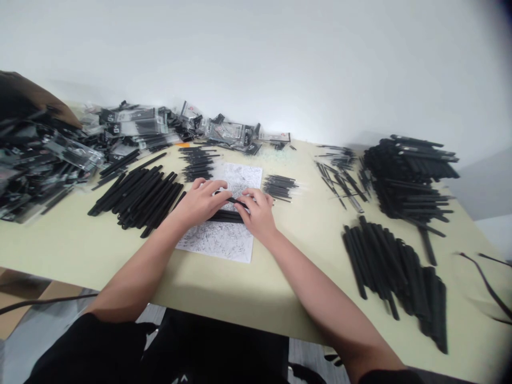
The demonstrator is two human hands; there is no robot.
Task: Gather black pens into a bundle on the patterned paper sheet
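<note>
Both hands meet over a scribbled white sheet (224,242) at the middle of the table. My left hand (204,201) pinches one end of a thin black stick (236,201), and my right hand (256,209) grips its other end between thumb and fingers. Beneath them, several thicker black tubes (226,216) lie across the paper. A row of thin black refills (196,164) sits beyond my left hand. Another small bundle of thin refills (280,188) lies just past my right hand.
Black tubes (140,197) are spread left of the paper. Clear packets (136,125) are heaped along the back left. On the right stand a tall pile of black tubes (408,181), more tubes (384,261) and loose sticks (340,178). A dark cable (488,282) lies at the right edge.
</note>
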